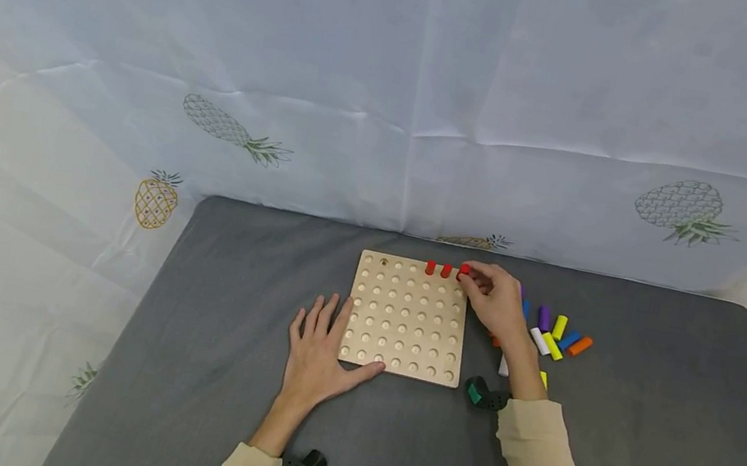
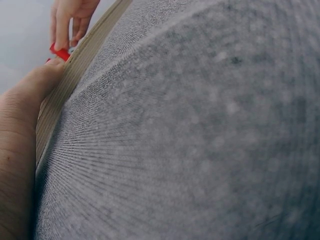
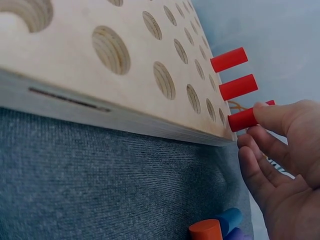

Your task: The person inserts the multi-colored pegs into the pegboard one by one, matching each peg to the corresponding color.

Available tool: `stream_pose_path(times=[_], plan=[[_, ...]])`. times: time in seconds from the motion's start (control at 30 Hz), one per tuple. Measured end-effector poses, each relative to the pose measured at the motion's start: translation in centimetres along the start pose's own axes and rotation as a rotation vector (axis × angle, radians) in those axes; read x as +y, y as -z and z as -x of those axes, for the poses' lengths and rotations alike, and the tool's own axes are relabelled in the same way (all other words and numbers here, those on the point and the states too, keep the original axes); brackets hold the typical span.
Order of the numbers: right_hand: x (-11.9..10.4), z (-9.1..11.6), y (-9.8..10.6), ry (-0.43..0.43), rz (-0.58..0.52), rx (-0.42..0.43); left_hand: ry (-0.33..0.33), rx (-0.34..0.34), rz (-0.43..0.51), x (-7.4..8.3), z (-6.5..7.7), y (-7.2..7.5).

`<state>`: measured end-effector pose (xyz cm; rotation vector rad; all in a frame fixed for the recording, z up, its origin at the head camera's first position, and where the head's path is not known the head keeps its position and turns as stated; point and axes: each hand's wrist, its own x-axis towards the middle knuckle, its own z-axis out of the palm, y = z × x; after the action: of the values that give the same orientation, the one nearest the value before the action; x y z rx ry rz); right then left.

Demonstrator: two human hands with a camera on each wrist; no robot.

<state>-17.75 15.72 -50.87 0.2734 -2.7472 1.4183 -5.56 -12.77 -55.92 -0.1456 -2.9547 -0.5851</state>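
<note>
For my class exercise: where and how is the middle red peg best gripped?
The middle red peg is probably best pinched by its exposed upper part, from above, squeezing front to back. It stands upright in the board, flanked by the left red peg and the right red peg, which the right hand holds.

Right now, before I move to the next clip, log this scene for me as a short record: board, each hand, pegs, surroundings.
Board: wooden, with rows of round holes
Left hand: fingers spread at the board's left side, thumb on its near edge
Right hand: pinches a red peg at the far right corner
Standing pegs: two more, red, upright in the far row
Loose pegs: purple, yellow, white, blue, orange; right of the board, some partly hidden
Table cover: gray
Backdrop: pale curtain, pineapple prints
</note>
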Motion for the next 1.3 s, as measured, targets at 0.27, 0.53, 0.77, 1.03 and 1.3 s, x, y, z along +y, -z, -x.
stream_pose_path(times=[0.27, 0.53, 0.77, 1.03, 1.3], plan=[[0.25, 0.05, -0.08, 0.033, 0.02, -0.016, 0.001, 0.001, -0.003, 0.08, -0.06, 0.02], [0.62, 0.05, -0.28, 0.013, 0.0, -0.036, 0.001, 0.006, 0.009, 0.07, 0.0, -0.05], [0.55, 0.09, -0.31, -0.006, 0.011, -0.042, -0.007, 0.023, 0.005, 0.05, 0.05, -0.11], [0.5, 0.18, -0.21, -0.025, 0.03, -0.039, -0.026, 0.052, 0.006, 0.08, 0.14, -0.09], [0.58, 0.36, -0.02, -0.053, 0.033, -0.026, -0.012, 0.028, -0.001, 0.04, 0.04, -0.07]])
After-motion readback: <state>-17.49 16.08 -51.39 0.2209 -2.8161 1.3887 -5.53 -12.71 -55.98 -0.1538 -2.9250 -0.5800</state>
